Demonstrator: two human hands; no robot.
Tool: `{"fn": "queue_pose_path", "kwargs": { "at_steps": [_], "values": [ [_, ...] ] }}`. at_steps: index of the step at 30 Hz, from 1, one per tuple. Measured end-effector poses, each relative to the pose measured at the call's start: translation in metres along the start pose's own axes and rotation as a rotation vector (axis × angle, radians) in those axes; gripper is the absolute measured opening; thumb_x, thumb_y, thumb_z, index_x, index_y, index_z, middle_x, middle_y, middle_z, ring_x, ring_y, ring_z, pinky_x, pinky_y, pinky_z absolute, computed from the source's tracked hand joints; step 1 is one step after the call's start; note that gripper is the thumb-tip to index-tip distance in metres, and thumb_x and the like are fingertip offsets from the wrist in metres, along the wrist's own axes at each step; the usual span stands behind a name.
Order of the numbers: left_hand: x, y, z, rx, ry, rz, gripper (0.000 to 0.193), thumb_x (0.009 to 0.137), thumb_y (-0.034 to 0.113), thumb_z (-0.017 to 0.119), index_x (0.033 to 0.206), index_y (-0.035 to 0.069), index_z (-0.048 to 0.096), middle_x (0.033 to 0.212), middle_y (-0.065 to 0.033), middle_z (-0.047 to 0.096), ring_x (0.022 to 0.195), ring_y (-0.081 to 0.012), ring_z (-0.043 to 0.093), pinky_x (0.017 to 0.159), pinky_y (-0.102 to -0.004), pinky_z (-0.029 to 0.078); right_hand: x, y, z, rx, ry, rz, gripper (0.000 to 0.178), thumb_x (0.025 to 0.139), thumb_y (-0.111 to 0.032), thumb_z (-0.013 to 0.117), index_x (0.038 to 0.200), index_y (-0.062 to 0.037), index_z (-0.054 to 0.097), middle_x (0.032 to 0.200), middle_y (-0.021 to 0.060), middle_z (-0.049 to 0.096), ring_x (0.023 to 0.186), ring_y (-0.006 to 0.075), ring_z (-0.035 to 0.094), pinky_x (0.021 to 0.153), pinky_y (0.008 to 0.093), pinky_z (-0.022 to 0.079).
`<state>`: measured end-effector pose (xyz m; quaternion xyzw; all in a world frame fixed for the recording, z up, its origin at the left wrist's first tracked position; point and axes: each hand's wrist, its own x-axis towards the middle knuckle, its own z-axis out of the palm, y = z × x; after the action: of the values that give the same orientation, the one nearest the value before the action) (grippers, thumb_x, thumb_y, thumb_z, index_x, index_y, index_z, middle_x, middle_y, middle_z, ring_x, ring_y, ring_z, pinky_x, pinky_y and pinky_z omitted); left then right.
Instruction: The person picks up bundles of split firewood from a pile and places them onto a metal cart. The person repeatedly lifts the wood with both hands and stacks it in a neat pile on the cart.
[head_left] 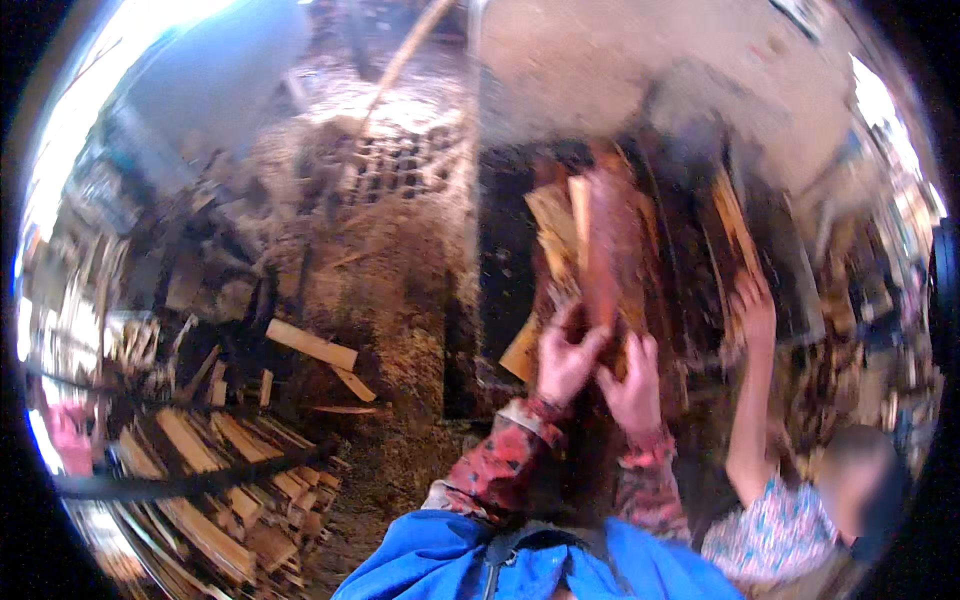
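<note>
A reddish-brown, long piece of wood [608,235], blurred by motion, points away from me over a dark, flat work surface [505,250]. My left hand [566,362] grips its near end, thumb on the right side. Close beside it, my right hand [632,388] is curled at the same near end; its fingertips are partly smeared. Pale split wood pieces [552,230] lie along the left of the reddish piece, and a light offcut [520,350] rests by my left hand.
On the right, another person's hand [752,305] touches an orange-brown wood strip [735,222]. Stacked split wood [205,530] sits at lower left behind a dark curved bar [180,487]. A loose board [312,344] lies left of the surface. A pale wall [600,50] rises behind.
</note>
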<state>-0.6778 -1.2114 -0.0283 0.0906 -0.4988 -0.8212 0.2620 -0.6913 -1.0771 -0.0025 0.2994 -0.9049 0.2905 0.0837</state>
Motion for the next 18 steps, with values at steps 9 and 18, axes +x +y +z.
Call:
{"fn": "queue_pose_path", "kwargs": {
  "at_steps": [9,18],
  "values": [
    [0.060,0.021,-0.024,0.111,0.042,0.111,0.050,0.083,-0.004,0.066,0.129,-0.008,0.046,0.119,-0.0114,0.060,0.105,-0.0161,0.057,0.094,-0.0300,0.046,0.006,0.001,-0.033,0.226,0.112,-0.055,0.055,0.077,-0.017,0.076,0.123,0.0041,0.054,0.120,0.0191,0.051,0.110,0.0355,0.053,0.095,0.0388,0.045],
    [0.119,-0.025,-0.051,1.080,0.140,0.136,0.075,0.072,0.032,0.083,0.130,-0.003,0.049,0.124,-0.0216,0.054,0.114,-0.0344,0.048,0.100,-0.0436,0.038,0.100,0.137,-0.032,-0.025,0.237,0.112,0.041,0.085,-0.022,0.068,0.117,0.0018,0.059,0.118,0.0204,0.055,0.107,0.0382,0.056,0.088,0.0421,0.048]
  ]
}}
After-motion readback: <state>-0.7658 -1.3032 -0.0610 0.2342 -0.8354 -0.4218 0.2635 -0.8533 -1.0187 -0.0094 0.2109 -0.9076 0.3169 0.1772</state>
